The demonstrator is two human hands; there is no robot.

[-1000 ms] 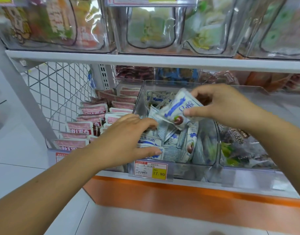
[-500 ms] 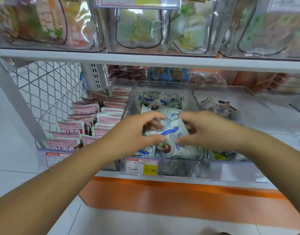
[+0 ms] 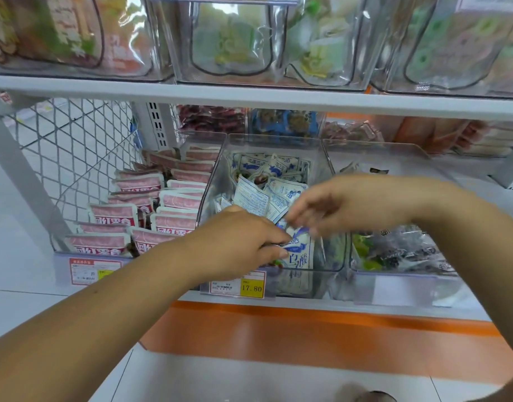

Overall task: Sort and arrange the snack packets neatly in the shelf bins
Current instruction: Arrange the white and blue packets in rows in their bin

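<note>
White-and-blue plastic snack packet (image 3: 298, 254) now low at front of clear plastic middle bin (image 3: 274, 137), upright, no longer lifted as one second ago: nearly placed. Pinched at left edge in left hand (image 3: 239, 245) grip. Right hand (image 3: 351, 207) just above, blurred; grip not possible to tell. Behind, loose packets (image 3: 264, 192) of same kind, partly hidden.

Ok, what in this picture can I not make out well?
Head view only.
Right hand: motion blur hides how its fingers grip.
Blue-and-white packet: left hand covers its left part.
Left price label: print too small.
Top bins: cut off by upper edge.
</note>
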